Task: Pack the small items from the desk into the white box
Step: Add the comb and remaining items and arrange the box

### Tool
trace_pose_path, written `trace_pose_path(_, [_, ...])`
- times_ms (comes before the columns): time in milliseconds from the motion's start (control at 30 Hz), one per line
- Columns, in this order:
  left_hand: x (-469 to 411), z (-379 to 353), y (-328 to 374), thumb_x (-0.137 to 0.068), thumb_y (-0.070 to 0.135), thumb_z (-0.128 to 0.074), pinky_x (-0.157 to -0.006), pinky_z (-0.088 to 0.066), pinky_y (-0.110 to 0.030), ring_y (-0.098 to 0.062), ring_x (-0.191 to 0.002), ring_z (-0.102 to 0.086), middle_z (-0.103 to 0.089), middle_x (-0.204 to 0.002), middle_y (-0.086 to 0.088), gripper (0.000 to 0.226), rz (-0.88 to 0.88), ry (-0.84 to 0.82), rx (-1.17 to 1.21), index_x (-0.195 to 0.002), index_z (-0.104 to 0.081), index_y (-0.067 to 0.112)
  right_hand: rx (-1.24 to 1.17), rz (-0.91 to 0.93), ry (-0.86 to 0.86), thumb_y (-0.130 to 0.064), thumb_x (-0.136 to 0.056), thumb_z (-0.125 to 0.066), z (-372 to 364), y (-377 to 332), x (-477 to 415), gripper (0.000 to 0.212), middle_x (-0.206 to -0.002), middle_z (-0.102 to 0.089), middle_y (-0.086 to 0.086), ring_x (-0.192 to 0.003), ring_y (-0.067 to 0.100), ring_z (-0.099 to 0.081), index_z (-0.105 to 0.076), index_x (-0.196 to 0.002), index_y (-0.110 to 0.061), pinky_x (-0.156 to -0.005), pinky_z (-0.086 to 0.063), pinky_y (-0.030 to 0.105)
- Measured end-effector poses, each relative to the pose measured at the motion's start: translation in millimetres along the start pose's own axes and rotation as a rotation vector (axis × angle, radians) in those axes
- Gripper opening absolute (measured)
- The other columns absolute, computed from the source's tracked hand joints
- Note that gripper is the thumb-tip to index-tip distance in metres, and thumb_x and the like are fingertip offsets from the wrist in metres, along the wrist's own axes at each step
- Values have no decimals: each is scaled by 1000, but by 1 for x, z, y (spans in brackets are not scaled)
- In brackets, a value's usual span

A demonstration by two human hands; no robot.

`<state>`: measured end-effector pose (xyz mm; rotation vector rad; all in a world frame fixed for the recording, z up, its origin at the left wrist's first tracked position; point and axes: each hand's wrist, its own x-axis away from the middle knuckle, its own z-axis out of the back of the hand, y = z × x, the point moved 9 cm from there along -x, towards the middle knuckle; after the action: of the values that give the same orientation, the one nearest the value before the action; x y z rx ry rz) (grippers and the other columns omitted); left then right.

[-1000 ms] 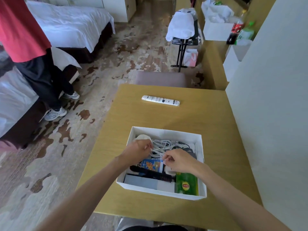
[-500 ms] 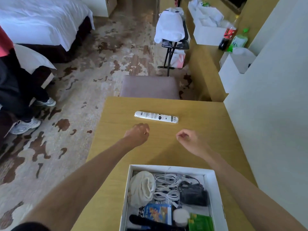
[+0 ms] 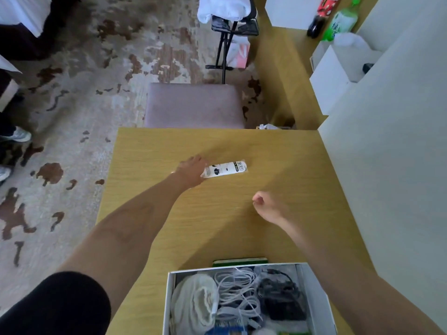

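A white remote control (image 3: 227, 169) lies on the wooden desk (image 3: 278, 160) toward its far side. My left hand (image 3: 192, 170) covers the remote's left end, fingers curled onto it; the remote is tilted, and I cannot tell whether it rests on the desk. My right hand (image 3: 267, 206) hovers over the desk's middle, loosely closed and holding nothing. The white box (image 3: 314, 301) sits at the near edge, holding a white cloth pouch (image 3: 193, 303), coiled white cables (image 3: 238, 293) and a black charger (image 3: 280, 298).
A mauve stool (image 3: 193, 105) stands just beyond the desk's far edge. A white wall (image 3: 387, 153) bounds the desk on the right. Further back are a black folding rack (image 3: 229, 25), bottles (image 3: 338, 20) and white boxes on a side counter. A person's shoes (image 3: 17, 136) are at far left.
Both hands left the box and moved forward. My left hand reached the remote and closed on its left end, and the remote now lies tilted. The view tipped downward.
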<state>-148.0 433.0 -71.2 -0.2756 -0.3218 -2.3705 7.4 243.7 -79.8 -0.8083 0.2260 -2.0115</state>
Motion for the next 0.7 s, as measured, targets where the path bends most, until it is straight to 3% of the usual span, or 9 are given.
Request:
trace_pose_path(100, [8,-5,5,-74,22,-76,-93,-46,-35,-25,-111,-52,-52,-123,-7,55,-35,-62,142,-122,-51,13,19,56,27,-19,-93,-48,11,-12,4,19,-101,-67,-6,-88,10,-62,-64,-103,-23,-64,-43,19])
trace_pose_path(167, [19,-6,12,-74,17,-73,-77,-46,-31,-23,-94,-56,-57,-112,-7,39,-41,-109,227,-111,-59,13,96,127,81,-20,-94,-51,23,-29,8,25,-113,-67,-1,-98,15,-63,-63,-115,-17,-78,-51,29])
trace_pose_path(233, [36,3,24,-76,14,-66,-66,-39,-29,-22,-83,-52,-56,-101,-6,20,-71,-83,272,-95,-59,14,254,227,165,-26,-92,-57,36,-53,16,35,-125,-60,1,-114,20,-56,-56,-125,-17,-92,-48,37])
trace_pose_path(300, [57,18,38,-78,13,-64,-70,-38,-29,-20,-84,-50,-50,-98,-1,18,-112,-4,345,-96,-60,16,413,363,225,-33,-87,-65,40,-78,28,48,-130,-52,5,-120,24,-50,-50,-128,-15,-96,-45,40])
trace_pose_path(467, [114,50,69,-78,10,-64,-74,-43,-30,-18,-83,-53,-55,-101,-4,27,-201,156,392,-105,-65,11,562,643,564,-23,-78,-72,60,-116,74,36,-107,-54,6,-95,23,-51,-58,-109,-12,-85,-43,36])
trace_pose_path(533, [132,52,79,-79,10,-65,-76,-45,-31,-21,-87,-55,-58,-105,-8,31,-203,146,379,-111,-66,9,591,720,501,-20,-83,-70,53,-119,86,25,-104,-61,6,-92,22,-56,-63,-106,-11,-81,-45,35])
trace_pose_path(600, [148,56,85,-82,14,-65,-80,-46,-32,-23,-93,-59,-62,-108,-8,33,-182,150,391,-114,-65,10,594,743,371,-16,-90,-66,45,-114,98,12,-93,-65,3,-75,17,-60,-65,-100,-10,-68,-50,29])
trace_pose_path(700, [175,60,86,-86,21,-64,-88,-48,-35,-23,-104,-58,-60,-117,-6,39,-122,194,457,-124,-56,14,533,624,305,-15,-96,-56,55,-90,113,12,-92,-63,3,-71,15,-59,-63,-103,-8,-62,-51,27])
